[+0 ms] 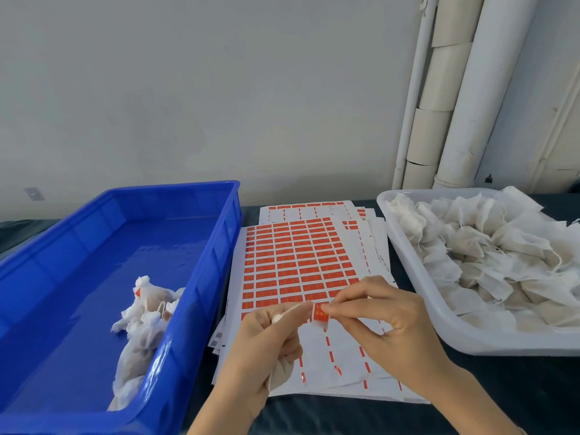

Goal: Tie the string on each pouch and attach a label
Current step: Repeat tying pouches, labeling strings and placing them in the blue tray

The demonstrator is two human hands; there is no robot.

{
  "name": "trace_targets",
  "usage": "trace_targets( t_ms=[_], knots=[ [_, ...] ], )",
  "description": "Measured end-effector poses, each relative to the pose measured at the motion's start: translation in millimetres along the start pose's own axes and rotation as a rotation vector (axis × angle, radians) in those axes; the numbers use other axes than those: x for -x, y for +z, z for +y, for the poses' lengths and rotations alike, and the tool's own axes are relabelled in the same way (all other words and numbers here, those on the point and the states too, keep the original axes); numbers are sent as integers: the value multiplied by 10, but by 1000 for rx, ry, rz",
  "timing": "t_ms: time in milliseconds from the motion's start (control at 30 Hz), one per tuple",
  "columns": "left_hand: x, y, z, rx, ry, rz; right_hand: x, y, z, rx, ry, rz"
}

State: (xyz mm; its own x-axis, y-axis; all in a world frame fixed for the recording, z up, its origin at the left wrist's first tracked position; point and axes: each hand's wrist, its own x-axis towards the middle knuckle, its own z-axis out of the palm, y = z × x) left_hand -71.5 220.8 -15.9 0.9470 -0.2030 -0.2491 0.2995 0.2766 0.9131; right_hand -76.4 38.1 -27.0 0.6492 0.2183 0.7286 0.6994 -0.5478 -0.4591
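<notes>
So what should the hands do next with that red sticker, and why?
Probably fold the label over the string and squeeze it shut. The right hand pinches the label right at the string's end, and the left hand holds the pouch and string, so it looks lined up for sticking.

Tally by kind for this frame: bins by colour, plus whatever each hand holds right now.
Blue bin: 1
White bin: 1
Pouch, held in left hand: 1
Red label, pinched by right hand: 1
Total: 4
</notes>
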Motion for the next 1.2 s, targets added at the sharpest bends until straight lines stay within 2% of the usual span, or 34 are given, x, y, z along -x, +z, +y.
trace_targets(
  t_ms=[267,600,767,1067,1133,1200],
  knots=[
    [-6,13,-28,-3,-16,14,18,-35,65,213,-180,-76],
    [8,33,-35,-14,-37,-44,40,-22,180,176,-284,-52],
    [-4,24,-46,-27,-45,-40,30,-62,180,263,-332,-88],
    [-12,64,-65,-43,-39,3,-17,-63,111,398,-340,-137],
    [-7,90,-74,-60,20,13,18,-39,118,362,-304,-165],
    [-12,106,-87,-72,77,44,74,19,97,237,-185,-146]
  ],
)
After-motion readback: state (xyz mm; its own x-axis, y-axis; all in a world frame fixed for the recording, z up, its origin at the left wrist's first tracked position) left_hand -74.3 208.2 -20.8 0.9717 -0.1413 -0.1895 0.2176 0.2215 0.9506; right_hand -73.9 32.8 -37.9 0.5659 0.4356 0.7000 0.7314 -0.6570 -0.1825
